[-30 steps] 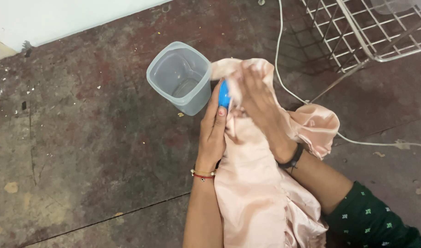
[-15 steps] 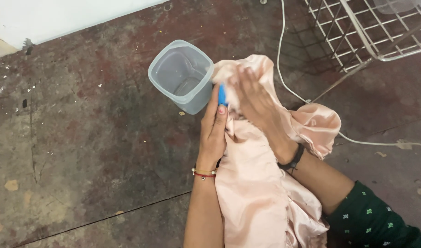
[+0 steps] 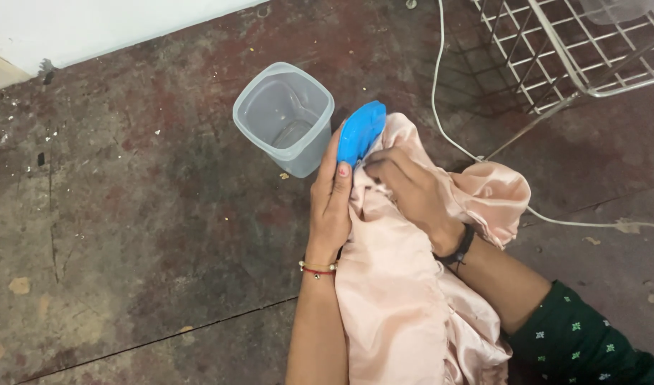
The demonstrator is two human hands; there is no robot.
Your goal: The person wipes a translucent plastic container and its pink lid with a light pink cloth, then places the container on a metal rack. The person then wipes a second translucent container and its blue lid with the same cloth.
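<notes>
Gripping a blue lid (image 3: 361, 132) upright, the left hand (image 3: 332, 207) holds it just beside a clear plastic tub (image 3: 284, 117) that stands on the worn floor (image 3: 127, 214) — the right hand (image 3: 409, 192) is clenched on pink satin cloth (image 3: 398, 299) pressed against the lid's edge. A white cable (image 3: 441, 114) runs past a wire rack (image 3: 569, 50) behind

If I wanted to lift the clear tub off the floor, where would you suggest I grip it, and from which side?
Probably by the rim of the tub, from the far left side. It stands upright and open-topped, so the rim is free to pinch or span. The near right side is crowded: the left hand holds a blue lid against pink cloth right beside it.
</notes>
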